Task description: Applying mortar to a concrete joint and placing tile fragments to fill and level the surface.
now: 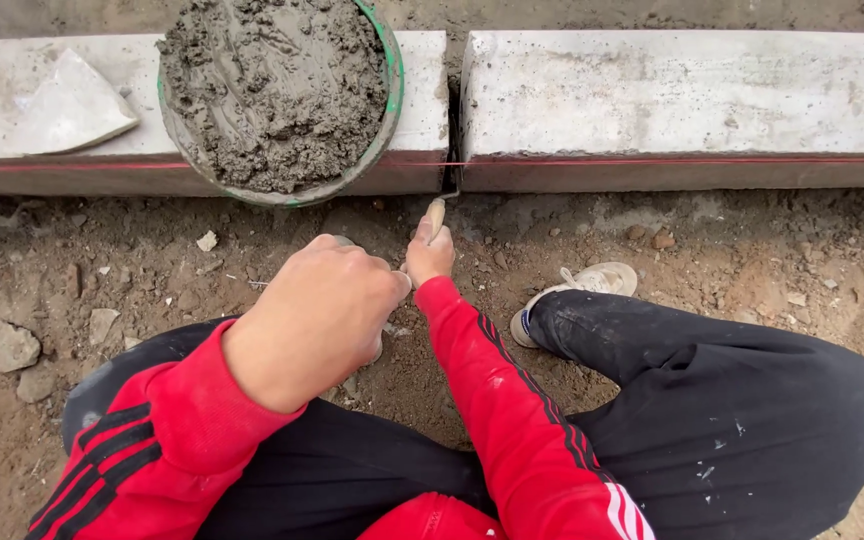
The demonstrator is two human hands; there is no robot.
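My right hand [428, 252] grips a small tool with a pale wooden handle [436, 214], its tip pointing into the narrow gap [451, 140] between two concrete kerb blocks. My left hand [317, 315] hovers in a loose fist just left of it, over the dirt; whether it holds anything is hidden. A round pan of grey wet mortar [277, 90] rests on the left kerb block [420, 110]. The right kerb block [682, 100] lies across the gap.
A red string line [672, 160] runs along the kerb fronts. A concrete shard [62, 105] lies on the left block. Stones [10, 345] dot the dirt at left. My legs are folded, with a white shoe [577, 290] at right.
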